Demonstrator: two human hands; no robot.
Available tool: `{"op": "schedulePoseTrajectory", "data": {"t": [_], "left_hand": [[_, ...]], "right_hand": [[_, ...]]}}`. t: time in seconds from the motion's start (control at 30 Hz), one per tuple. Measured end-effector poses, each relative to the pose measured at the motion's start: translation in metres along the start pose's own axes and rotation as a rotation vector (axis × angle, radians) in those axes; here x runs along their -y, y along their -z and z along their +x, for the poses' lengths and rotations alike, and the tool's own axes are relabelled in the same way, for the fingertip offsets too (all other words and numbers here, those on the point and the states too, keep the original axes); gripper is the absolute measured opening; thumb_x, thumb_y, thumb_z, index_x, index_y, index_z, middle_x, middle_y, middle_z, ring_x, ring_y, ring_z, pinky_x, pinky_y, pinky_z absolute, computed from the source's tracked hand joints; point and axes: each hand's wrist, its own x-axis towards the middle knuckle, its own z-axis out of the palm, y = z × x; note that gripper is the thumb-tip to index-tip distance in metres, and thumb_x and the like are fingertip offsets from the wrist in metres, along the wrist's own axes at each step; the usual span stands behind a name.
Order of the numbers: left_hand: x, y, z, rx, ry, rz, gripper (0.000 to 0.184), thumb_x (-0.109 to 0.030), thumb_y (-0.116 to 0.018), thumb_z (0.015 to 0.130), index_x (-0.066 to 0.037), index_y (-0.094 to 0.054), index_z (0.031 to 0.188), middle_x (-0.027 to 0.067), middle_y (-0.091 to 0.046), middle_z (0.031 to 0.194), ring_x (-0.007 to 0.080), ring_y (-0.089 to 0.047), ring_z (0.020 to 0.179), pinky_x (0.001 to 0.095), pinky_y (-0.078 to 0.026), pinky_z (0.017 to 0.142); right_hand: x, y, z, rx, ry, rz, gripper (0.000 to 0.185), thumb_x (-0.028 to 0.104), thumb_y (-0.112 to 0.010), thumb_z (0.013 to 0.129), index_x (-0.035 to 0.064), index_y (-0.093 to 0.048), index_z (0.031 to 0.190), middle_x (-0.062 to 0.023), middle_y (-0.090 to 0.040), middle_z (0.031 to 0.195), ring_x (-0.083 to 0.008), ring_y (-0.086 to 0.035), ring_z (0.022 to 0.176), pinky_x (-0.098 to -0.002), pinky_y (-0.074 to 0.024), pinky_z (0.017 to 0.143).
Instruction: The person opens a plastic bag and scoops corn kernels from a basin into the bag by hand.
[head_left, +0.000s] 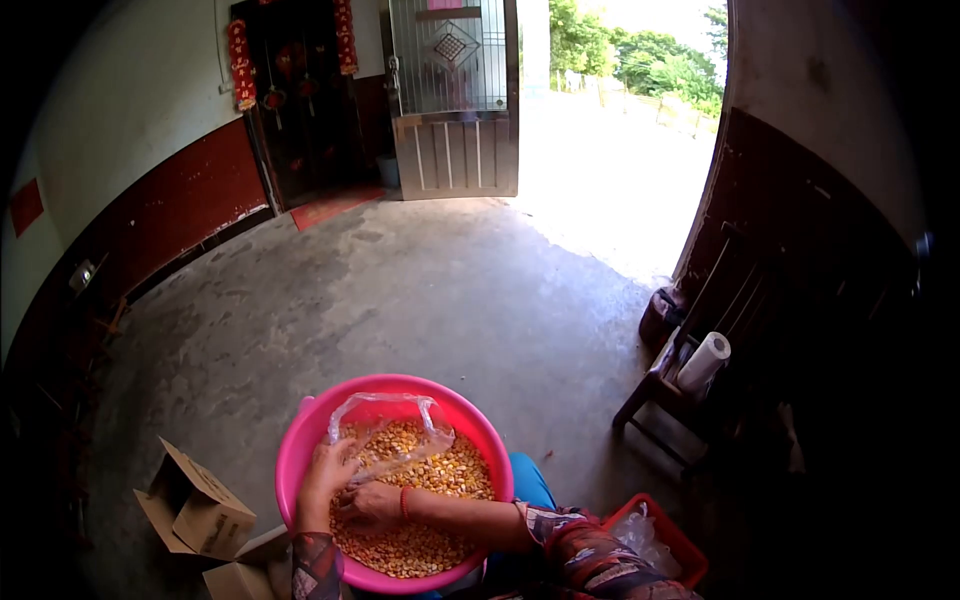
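A pink basin full of yellow corn kernels is in front of me at the bottom centre. Over the kernels lies a clear plastic bag, its mouth spread toward the far rim. My left hand is at the basin's left side, with its fingers closed on the near left edge of the bag. Beside it, my right hand, with a red cord on the wrist, reaches low into the kernels next to the bag. Its fingers are bent and mostly hidden, so whether it holds kernels does not show.
Open cardboard boxes stand left of the basin. On the right, a red bin contains clear plastic bags. A white roll rests on a dark wooden chair. Concrete floor stretches to an open metal door.
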Motion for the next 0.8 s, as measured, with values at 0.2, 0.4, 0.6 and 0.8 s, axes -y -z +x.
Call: {"op": "schedulePoseTrajectory", "data": {"t": [0.2, 0.4, 0.6, 0.8], "left_hand": [[0.002, -0.002, -0.001, 0.015, -0.006, 0.038, 0.041, -0.018, -0.066, 0.068, -0.007, -0.06, 0.107, 0.0206, -0.062, 0.095, 0.0328, -0.06, 0.09, 0.0386, -0.048, 0.078], [-0.008, 0.002, -0.002, 0.048, 0.038, 0.018, 0.04, -0.019, -0.067, 0.069, -0.009, -0.061, 0.107, 0.0211, -0.062, 0.095, 0.0333, -0.06, 0.091, 0.0389, -0.047, 0.079], [-0.013, 0.004, -0.003, 0.056, 0.03, -0.006, 0.04, -0.02, -0.067, 0.069, -0.008, -0.061, 0.107, 0.0209, -0.062, 0.096, 0.0335, -0.059, 0.093, 0.0388, -0.047, 0.081], [-0.013, 0.004, -0.003, 0.066, 0.045, 0.037, 0.04, -0.019, -0.066, 0.07, -0.008, -0.061, 0.107, 0.021, -0.062, 0.096, 0.0334, -0.059, 0.095, 0.0388, -0.046, 0.083]], "right_hand": [[0.012, 0.009, 0.0, 0.275, -0.189, 0.016, 0.02, 0.026, -0.057, 0.074, 0.006, -0.056, 0.072, -0.0166, -0.056, 0.064, -0.0366, -0.055, 0.062, -0.0456, -0.0436, 0.058], [0.009, 0.005, -0.001, 0.289, -0.233, -0.029, 0.018, 0.025, -0.056, 0.074, 0.0069, -0.057, 0.072, -0.0155, -0.057, 0.062, -0.0363, -0.055, 0.06, -0.0449, -0.0431, 0.055], [0.005, 0.001, -0.002, 0.277, -0.276, -0.032, 0.021, 0.028, -0.056, 0.075, 0.0081, -0.061, 0.072, -0.016, -0.058, 0.063, -0.0356, -0.056, 0.06, -0.0448, -0.0438, 0.056], [0.001, -0.003, -0.002, 0.292, -0.295, -0.044, 0.025, 0.032, -0.057, 0.076, 0.0079, -0.063, 0.069, -0.016, -0.058, 0.062, -0.0352, -0.056, 0.059, -0.0445, -0.0441, 0.057]]}}
